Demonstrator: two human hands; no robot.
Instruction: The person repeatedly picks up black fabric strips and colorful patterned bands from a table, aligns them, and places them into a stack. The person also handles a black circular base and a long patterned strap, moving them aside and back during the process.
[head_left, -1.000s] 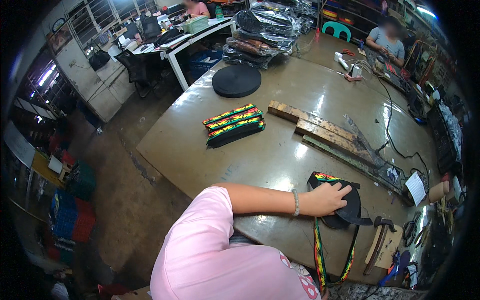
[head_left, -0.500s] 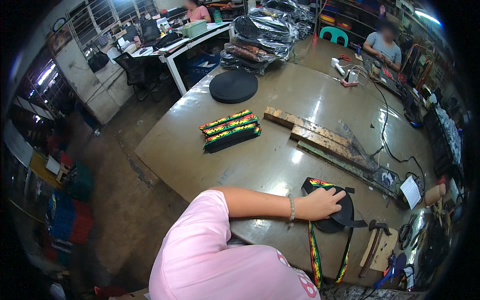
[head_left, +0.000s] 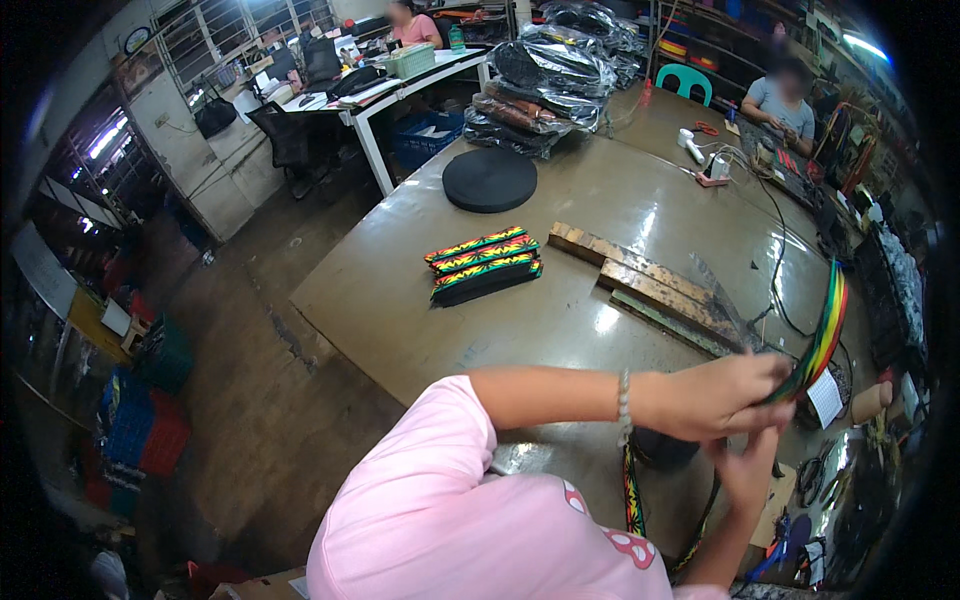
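My left hand (head_left: 715,395), a beaded bracelet at its wrist, is closed on a webbing strap (head_left: 829,320) striped green, yellow and red. The strap rises from the fingers in an arch at the table's right side. Just below, my right hand (head_left: 748,468) meets the left one; its fingers are partly hidden, so its grip does not show. Under my left wrist lies a black webbing roll (head_left: 667,450), mostly covered. Patterned lengths of strap (head_left: 633,492) hang over the near table edge.
Folded patterned straps (head_left: 485,265) lie stacked mid-table, with a large black roll (head_left: 490,180) behind. Long worn bars (head_left: 660,290) stretch toward the right. A cable (head_left: 778,270), a white card (head_left: 824,398) and tools crowd the right side. A person (head_left: 783,105) sits at the far right.
My left hand has left the black roll and moved right. My right hand has come into view beside it, and a strap is now lifted in an arch. The view has shifted slightly.
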